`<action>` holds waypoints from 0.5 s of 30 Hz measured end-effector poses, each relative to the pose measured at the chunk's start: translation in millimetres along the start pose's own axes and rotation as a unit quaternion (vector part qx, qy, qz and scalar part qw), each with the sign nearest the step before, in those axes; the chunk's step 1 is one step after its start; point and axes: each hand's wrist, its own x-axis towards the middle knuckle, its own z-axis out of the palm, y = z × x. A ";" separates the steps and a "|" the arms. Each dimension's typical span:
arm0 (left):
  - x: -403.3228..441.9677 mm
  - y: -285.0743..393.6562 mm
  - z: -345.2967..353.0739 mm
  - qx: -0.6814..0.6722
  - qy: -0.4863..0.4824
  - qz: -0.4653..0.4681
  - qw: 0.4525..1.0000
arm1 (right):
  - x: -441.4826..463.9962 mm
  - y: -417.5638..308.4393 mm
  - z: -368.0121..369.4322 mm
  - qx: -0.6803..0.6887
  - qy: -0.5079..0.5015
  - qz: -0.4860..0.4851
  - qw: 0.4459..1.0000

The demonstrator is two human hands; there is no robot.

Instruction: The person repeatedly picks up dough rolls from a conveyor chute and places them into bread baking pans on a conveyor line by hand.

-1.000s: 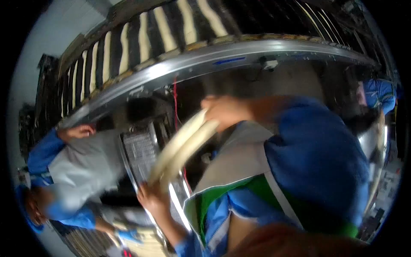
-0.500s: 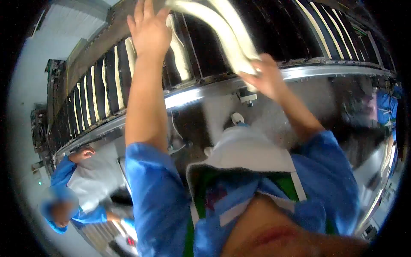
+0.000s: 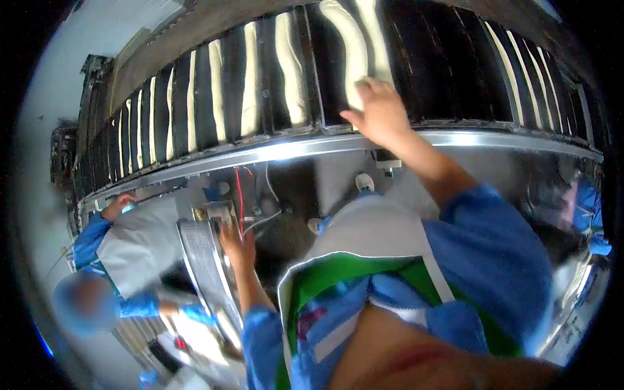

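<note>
Two long pale dough strips lie side by side in the dark tray ahead of me, the curved left dough strip (image 3: 349,45) and the right dough strip (image 3: 374,32). My right hand (image 3: 383,114) rests over their near ends, thumb and fingers apart, touching the dough. The underside of its fingers is hidden. Lower down, my left hand (image 3: 237,246) is away from the trays with its fingers extended and nothing visible in it. It is beside a metal conveyor-like frame (image 3: 203,253); whether they touch I cannot tell.
Dark grooved trays (image 3: 442,71) form a long row with several more dough strips (image 3: 249,78) to the left and right. A shiny metal rail (image 3: 286,153) runs along their near edge. To the left stands a co-worker in a white apron (image 3: 140,247). A red cable (image 3: 240,201) hangs below the rail.
The two dough strips, held up between both hands before, now lie in the tray. My left hand has left them and dropped down toward me. My right hand has moved forward over the tray's edge.
</note>
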 end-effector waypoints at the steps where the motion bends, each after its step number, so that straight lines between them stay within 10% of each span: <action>1: -23.9 -7.2 -0.9 -0.039 -0.027 -0.076 0.996 | 7.3 -9.8 2.4 0.026 -0.031 -0.033 0.999; 15: -133.9 6.1 12.3 -0.038 0.020 -0.179 0.983 | 44.8 2.3 69.2 0.237 -0.136 0.108 0.956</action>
